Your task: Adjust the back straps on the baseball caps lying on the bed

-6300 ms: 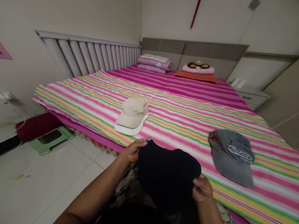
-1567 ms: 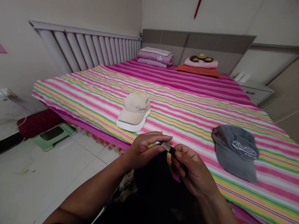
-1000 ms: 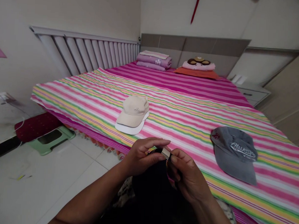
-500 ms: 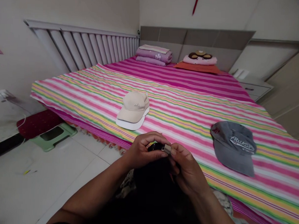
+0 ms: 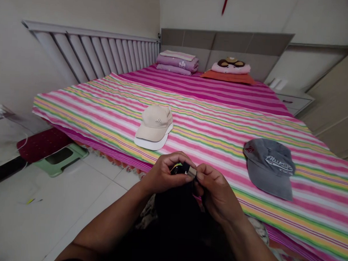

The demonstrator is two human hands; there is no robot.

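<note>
In the head view, a black strap with a small metal buckle (image 5: 192, 172) is held between both my hands over the near edge of the bed. My left hand (image 5: 170, 173) is closed around the strap, its thumb and forefinger at the left side of the buckle. From the right, my right hand (image 5: 216, 186) pinches the strap close to the buckle. Dark cloth hangs below my hands, and I cannot tell where the held piece ends and my clothing begins. Beyond my left hand lies a beige cap (image 5: 155, 122) over a white brim. A grey cap (image 5: 272, 165) rests to the right.
A striped sheet (image 5: 208, 128) covers the bed, with folded purple bedding (image 5: 177, 65) and an orange pillow (image 5: 228, 77) by the headboard (image 5: 195, 41). A white railing (image 5: 93, 54) runs along the left. On the tiled floor stands a green stool (image 5: 60, 162).
The buckle is tilted differently, and more dark strap shows around it. Both hands keep their grip in nearly the same place. The view has shifted slightly.
</note>
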